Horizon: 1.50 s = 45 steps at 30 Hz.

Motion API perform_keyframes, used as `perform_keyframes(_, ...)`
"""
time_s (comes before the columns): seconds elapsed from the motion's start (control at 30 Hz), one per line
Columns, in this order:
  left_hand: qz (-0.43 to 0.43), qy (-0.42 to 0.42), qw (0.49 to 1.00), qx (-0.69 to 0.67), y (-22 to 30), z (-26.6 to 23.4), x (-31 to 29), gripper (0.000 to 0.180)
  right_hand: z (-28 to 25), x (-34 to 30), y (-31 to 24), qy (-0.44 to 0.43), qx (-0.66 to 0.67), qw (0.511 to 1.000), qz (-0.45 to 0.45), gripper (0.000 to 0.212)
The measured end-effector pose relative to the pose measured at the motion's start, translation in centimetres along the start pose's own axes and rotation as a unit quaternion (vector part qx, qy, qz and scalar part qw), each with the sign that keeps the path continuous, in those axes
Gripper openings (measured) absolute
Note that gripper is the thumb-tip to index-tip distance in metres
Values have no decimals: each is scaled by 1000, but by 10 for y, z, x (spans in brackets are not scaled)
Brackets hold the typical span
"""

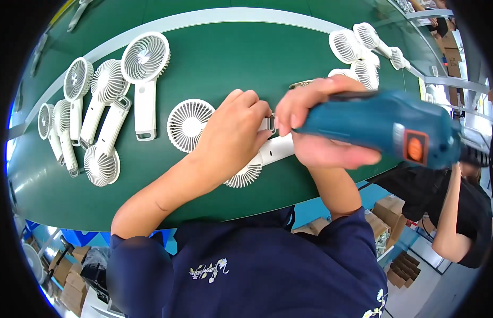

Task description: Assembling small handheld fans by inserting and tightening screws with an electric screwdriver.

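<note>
The left hand (233, 135) presses down on a white handheld fan (260, 156) lying on the green conveyor belt (225, 58), fingers curled over the top end of its handle, so the grip is closed on that fan. The fan's round grille pokes out just below the left hand, and its handle runs toward the right hand (318, 122). The right hand is wrapped tight around a teal electric screwdriver (387, 127), whose nose points at the handle end, just beside the left fingertips; the bit itself is hidden behind the fingers. Another white fan head (189, 124) lies touching the left hand on its far-left side. Well to the left of the held fan sits a cluster of finished white fans (103, 100). Far to its upper right lies a second group of fans (363, 50). A co-worker's arm (450, 222) in a black sleeve shows to the lower right of the screwdriver
</note>
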<state>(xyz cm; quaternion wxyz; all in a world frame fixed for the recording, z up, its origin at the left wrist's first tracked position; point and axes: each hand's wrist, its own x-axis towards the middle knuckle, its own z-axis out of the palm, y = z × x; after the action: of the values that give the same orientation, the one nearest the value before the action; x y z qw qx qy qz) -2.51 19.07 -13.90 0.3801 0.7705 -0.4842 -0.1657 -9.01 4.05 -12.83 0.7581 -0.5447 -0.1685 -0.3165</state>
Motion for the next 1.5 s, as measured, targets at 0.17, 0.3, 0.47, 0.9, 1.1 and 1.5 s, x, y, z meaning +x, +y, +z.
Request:
perform_keyframes(0.17,3,37,999,-7,1,2,0,35,-4,13,-20,10,49,998,-44,110)
perform_keyframes(0.3,7,64,996,-68,0,-4,2,30,-8,13,-23,2,66,996,-57,107)
perform_keyframes(0.47,15,57,996,-68,2,-3,3,8,-4,10,-29,26,80,995,-52,107)
perform_keyframes(0.9,104,34,994,-29,1,-5,-1,10,-11,8,-35,-32,85,995,40,95)
perform_keyframes(1.1,104,-2,993,-48,1,-6,-6,10,-8,8,-31,-85,116,989,35,90)
perform_keyframes(1.5,92,-3,996,12,-2,-3,-12,20,1,-24,-18,-47,44,998,1,95)
